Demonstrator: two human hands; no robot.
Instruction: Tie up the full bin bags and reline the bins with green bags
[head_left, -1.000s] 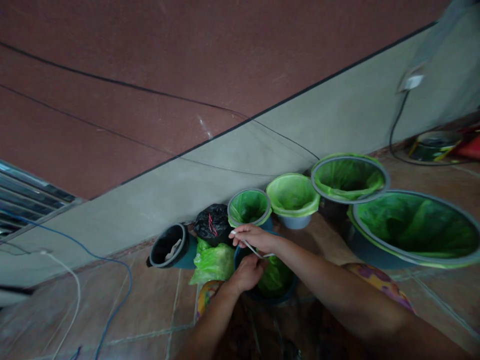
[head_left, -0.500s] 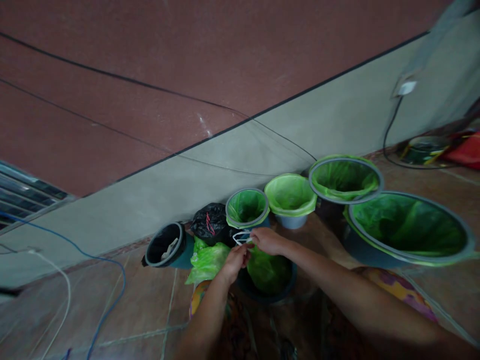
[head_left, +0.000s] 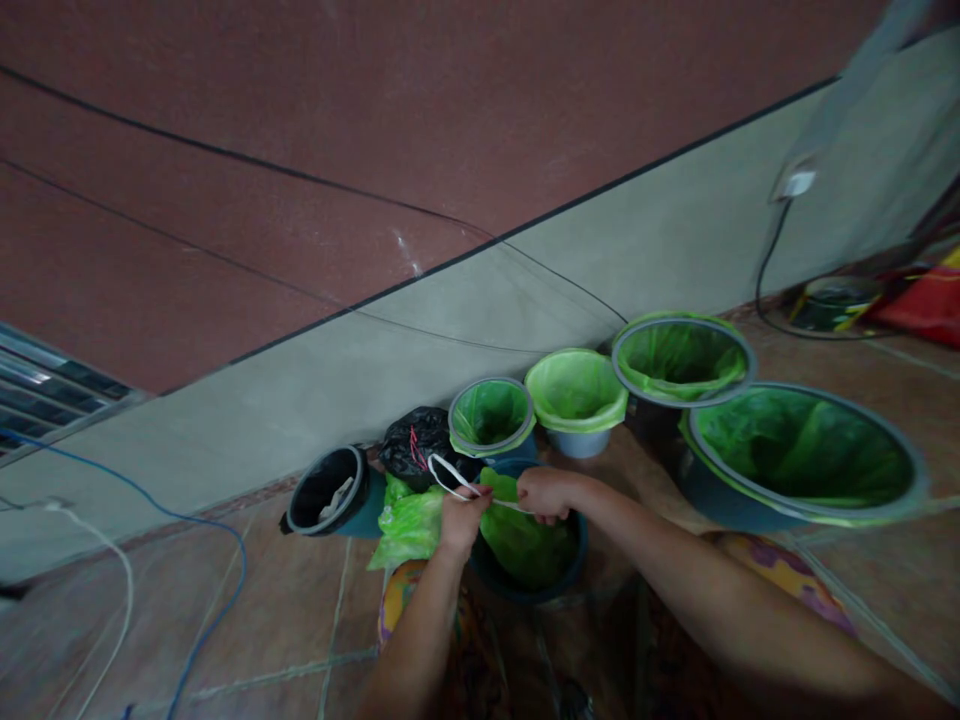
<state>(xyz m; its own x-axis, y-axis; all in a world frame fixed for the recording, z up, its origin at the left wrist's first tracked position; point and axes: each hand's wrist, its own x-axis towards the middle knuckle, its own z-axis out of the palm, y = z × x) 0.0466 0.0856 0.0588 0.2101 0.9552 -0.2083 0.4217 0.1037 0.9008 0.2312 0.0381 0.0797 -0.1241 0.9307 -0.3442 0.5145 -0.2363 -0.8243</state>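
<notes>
My left hand (head_left: 461, 518) pinches a white cord (head_left: 448, 470), whose loop stands up above the fingers. A stretch of the same cord runs across to my right hand (head_left: 546, 492), which is closed on it. Below both hands is a dark bucket (head_left: 525, 592) with a green plastic bag (head_left: 521, 545) inside. To the left of my left hand, a crumpled green bag (head_left: 411, 525) lies beside a black bag (head_left: 416, 440) with a pink tie.
Green-lined bins (head_left: 493, 415) line the wall, with a large one (head_left: 802, 455) at the right. A black-lined bin (head_left: 330, 490) leans at the left. Blue cable (head_left: 244, 560) and white cable (head_left: 127, 600) cross the tiled floor. A red item (head_left: 926, 305) is far right.
My hands have moved apart, my right hand lower and to the right. The cord is now stretched between them, and its loop rises larger above my left hand.
</notes>
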